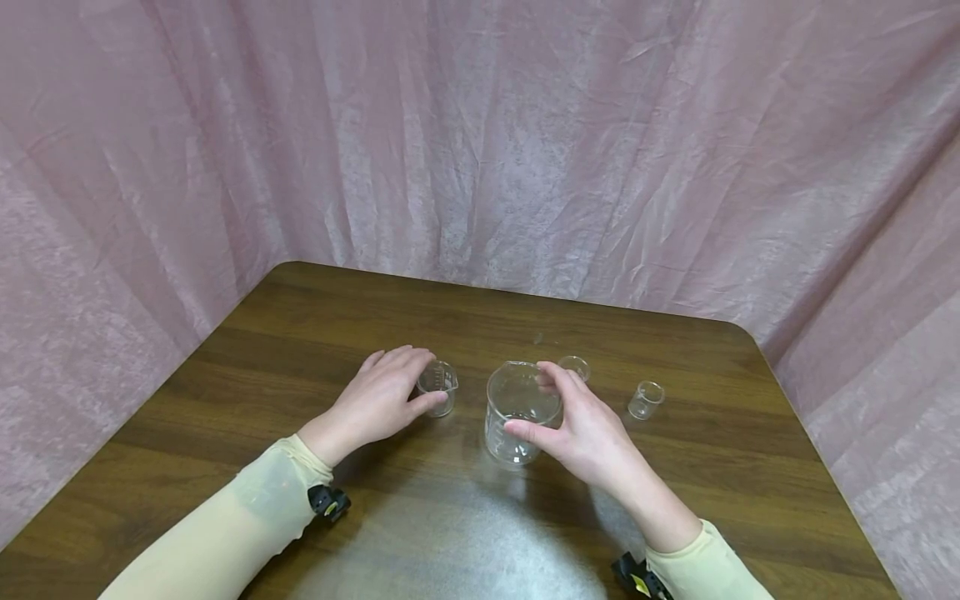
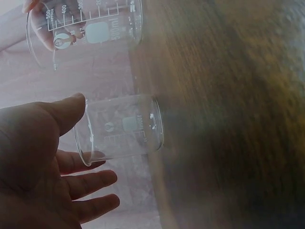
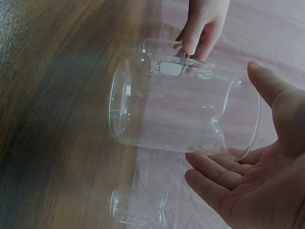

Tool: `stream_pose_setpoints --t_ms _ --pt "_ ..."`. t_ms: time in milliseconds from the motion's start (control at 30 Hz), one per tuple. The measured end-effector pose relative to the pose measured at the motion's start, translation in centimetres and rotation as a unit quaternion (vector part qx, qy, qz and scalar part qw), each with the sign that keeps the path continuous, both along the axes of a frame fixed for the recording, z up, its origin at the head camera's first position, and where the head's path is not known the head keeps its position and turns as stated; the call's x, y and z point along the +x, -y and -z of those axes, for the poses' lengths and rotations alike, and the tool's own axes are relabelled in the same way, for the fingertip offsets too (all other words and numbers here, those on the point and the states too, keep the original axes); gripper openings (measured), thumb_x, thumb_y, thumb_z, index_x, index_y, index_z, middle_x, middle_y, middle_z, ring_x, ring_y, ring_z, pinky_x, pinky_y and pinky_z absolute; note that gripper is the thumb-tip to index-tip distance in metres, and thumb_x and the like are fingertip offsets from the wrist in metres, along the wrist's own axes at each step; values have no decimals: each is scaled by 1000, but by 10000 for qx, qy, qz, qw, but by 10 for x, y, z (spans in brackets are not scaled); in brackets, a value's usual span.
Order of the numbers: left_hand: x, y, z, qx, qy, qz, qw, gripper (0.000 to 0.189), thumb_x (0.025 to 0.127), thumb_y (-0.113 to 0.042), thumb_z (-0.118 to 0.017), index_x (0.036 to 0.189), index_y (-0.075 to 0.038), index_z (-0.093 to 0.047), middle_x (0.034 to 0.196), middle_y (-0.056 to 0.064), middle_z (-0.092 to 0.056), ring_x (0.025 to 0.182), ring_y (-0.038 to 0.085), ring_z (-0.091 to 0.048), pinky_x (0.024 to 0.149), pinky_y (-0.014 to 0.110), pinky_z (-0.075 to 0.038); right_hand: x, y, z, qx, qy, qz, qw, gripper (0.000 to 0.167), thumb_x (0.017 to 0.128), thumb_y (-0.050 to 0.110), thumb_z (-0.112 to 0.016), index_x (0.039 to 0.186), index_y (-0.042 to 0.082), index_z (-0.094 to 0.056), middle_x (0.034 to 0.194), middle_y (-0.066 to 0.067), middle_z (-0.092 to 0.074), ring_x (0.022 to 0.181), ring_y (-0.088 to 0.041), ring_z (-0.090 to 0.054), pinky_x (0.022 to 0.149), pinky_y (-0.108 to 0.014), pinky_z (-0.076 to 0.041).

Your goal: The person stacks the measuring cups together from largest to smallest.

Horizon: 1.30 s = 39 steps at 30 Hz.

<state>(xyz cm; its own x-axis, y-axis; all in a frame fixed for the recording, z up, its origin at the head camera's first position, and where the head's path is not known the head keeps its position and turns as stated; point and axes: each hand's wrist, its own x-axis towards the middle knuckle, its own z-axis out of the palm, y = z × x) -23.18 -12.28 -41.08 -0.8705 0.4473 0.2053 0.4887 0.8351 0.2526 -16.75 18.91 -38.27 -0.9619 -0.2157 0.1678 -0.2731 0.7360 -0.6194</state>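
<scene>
A large clear glass beaker point(image 1: 504, 437) with white graduations stands upright on the wooden table, near the middle. My right hand point(image 1: 588, 429) spans its rim, thumb on the near side and fingers on the far side; the right wrist view shows the thumb at the lip of this beaker point(image 3: 167, 105). Left of it stands a smaller beaker point(image 1: 442, 402), marked 100 ml in the left wrist view. My left hand point(image 1: 378, 400) holds this smaller beaker point(image 2: 124, 129) near its rim between thumb and index finger, while the other fingers spread out beyond it.
Beyond my right hand is a small glass beaker point(image 1: 575, 365), partly hidden by the fingers. Another tiny beaker point(image 1: 646, 402) stands farther right. The brown table point(image 1: 315, 308) has rounded back corners, and pink curtains point(image 1: 480, 150) hang behind and around it.
</scene>
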Motion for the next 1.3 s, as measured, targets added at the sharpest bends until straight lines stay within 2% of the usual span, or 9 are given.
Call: stream_pose_setpoints --t_ms 433,867,1100,1300 --pt "-3 -2 0 47 -238 114 9996 64 102 -50 -79 139 1 -67 146 19 -67 147 43 -53 123 65 -37 -1 1 1 67 -33 12 10000 100 88 69 -85 162 14 -48 146 -4 -66 135 -32 -64 110 -61 -50" --pt "-1 -3 -5 149 -396 192 9989 62 100 -47 -82 136 1 -68 142 21 -69 145 44 -55 122 64 -38 0 0 1 73 -18 21 10000 99 88 69 -84 162 14 -48 147 -4 -65 136 -33 -64 111 -62 -50" --pt "0 -3 -12 170 -521 291 9981 61 101 -47 -81 136 1 -68 142 21 -69 145 45 -55 123 64 -38 0 0 1 94 -1 38 9999 99 88 68 -86 162 15 -48 147 -4 -65 136 -33 -64 111 -62 -50" --pt "3 -4 -22 265 -620 320 9972 60 101 -47 -81 136 1 -68 144 20 -68 146 44 -54 124 63 -37 -1 1 0 107 -11 15 9999 99 88 68 -86 162 15 -48 147 -4 -65 136 -33 -64 110 -62 -50"
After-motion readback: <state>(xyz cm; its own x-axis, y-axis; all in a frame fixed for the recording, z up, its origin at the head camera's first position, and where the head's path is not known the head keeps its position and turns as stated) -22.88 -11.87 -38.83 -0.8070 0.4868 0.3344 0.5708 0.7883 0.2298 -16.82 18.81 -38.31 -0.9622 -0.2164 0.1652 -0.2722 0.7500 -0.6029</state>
